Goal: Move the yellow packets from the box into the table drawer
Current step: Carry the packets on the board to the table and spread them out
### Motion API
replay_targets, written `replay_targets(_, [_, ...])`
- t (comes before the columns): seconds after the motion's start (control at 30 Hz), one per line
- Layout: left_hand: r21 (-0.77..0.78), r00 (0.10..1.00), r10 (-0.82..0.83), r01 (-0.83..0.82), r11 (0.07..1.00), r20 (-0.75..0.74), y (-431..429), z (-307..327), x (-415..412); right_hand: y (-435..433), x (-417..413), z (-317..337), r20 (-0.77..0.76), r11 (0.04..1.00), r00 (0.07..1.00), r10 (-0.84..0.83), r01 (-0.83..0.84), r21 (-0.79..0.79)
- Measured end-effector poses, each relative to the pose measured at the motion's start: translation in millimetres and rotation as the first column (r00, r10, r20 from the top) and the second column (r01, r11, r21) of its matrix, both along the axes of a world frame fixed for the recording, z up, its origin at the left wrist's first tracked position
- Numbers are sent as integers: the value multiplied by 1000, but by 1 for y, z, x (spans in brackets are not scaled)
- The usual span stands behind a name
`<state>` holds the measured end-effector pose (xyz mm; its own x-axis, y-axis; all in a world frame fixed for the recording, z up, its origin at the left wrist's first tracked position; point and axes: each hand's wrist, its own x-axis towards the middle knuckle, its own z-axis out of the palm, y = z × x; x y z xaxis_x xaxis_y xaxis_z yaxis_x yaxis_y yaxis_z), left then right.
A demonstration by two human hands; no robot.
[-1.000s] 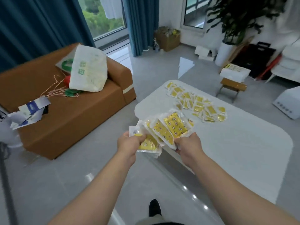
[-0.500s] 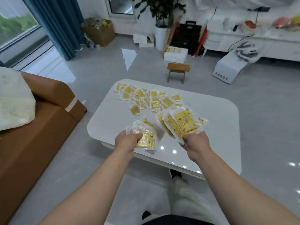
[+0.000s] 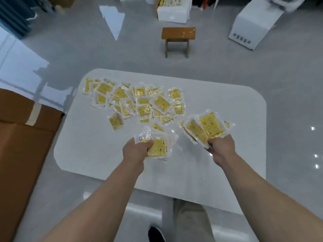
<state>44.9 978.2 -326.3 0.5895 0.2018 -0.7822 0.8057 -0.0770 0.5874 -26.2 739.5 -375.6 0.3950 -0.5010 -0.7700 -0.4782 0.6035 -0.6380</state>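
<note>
1. Head view has swung off the brown sofa (image 3: pixel 21 145) and now looks straight down on the white table (image 3: pixel 83 154); no drawer is in sight.
2. Loose yellow packets (image 3: pixel 145 103) are heaped on the table's far half, as before.
3. Left hand (image 3: pixel 135 151) grips a stack (image 3: pixel 158 148) of packets. Right hand (image 3: pixel 221 145) pinches a fanned bunch (image 3: pixel 204 128).
4. The hands touched a second ago and are now well apart over the tabletop, so these packets look likely to join the heap rather than reach the drawer.
</note>
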Motion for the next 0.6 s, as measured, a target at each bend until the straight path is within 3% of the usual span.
replay_targets(0.13, [18, 998, 0, 1, 1000, -58, -43, -64, 50, -39, 63, -70, -46, 996, 996, 82, -84, -28])
replay_targets(0.23, [47, 995, -50, 54, 997, -83, -72, -111, 83, -66, 104, -114, -104, 951, 958, 267, -279, -130])
replay_targets(0.43, [65, 989, -113, 119, 991, -91, -115, -178, 129, -119, 174, -185, -299, 630, 700, 649, -714, -304])
replay_targets(0.6, [32, 986, -117, 122, 992, -122, -131, -216, 140, -141, 210, -231, -464, 399, 523, 715, -850, -344])
